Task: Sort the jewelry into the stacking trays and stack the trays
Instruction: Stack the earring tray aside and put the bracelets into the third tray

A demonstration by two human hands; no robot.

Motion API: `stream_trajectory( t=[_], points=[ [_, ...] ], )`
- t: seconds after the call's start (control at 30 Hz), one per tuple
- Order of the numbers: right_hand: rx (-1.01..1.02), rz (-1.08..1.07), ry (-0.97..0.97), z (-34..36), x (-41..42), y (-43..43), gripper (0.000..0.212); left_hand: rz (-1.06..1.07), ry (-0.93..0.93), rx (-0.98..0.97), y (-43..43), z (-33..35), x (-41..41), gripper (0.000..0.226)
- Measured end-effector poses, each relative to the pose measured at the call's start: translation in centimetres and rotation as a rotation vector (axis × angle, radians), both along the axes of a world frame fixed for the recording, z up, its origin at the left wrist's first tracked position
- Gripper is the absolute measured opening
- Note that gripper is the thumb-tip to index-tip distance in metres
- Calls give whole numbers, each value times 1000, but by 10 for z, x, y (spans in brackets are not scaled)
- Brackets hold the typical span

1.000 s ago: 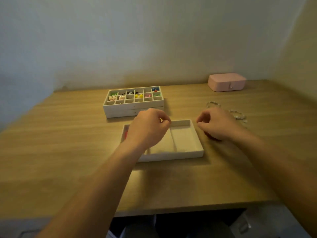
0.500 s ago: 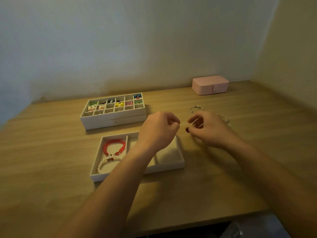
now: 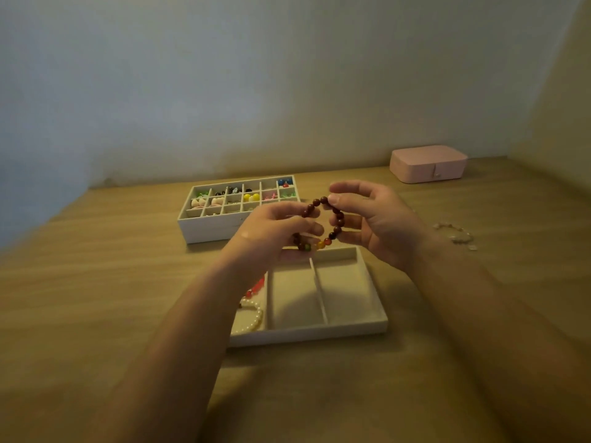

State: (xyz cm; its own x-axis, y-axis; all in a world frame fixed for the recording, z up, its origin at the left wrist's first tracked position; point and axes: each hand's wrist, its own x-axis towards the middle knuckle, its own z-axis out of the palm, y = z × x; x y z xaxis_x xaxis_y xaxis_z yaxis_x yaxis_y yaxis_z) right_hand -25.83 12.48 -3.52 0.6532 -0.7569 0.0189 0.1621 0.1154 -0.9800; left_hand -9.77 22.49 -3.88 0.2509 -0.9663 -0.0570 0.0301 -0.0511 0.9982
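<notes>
Left hand (image 3: 271, 233), right hand (image 3: 379, 225), pinching bead bracelet (image 3: 339, 215)

The wooden table (image 3: 96, 298) bears a gridded tray stack (image 3: 208, 230) beyond the left hand (image 3: 271, 233), a three-section tray (image 3: 307, 334) below both hands, and a pale bracelet (image 3: 455, 235) and pink box (image 3: 428, 164) beyond the right hand (image 3: 380, 225).

The light oak-coloured wooden table (image 3: 96, 298) shows a fine straight grain under a matt finish. The shallow cream three-compartment tray (image 3: 319, 330) looks lined with a soft, matt cloth (velvet or felt, hard to tell). The dark red round-bead bracelet (image 3: 339, 215) is smooth and glossy, as is the white pearl-bead bracelet (image 3: 257, 316). The rounded pink box (image 3: 428, 163) has a smooth, dull skin and a small shiny metal clasp (image 3: 435, 174).
</notes>
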Motion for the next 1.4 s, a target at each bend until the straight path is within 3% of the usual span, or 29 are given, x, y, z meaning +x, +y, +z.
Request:
stream_trajectory(
  t=[0.37,0.57,0.67,1.0,1.4],
  points=[
    [-144,-63,149,-23,34,5,14,4,-146,26,16,-7,38,22],
    [-431,50,391,-29,25,5,23,-25,-376,10,23,-18,43,23],
    [-492,94,456,-29,26,6,24,-11,-394,18,26,-20,42,23],
    [-559,-22,413,-36,32,13,9,-21,-421,31,35,-21,40,34],
    [-619,18,505,-42,39,17,11,47,-513,77,31,-24,39,24]
  ],
)
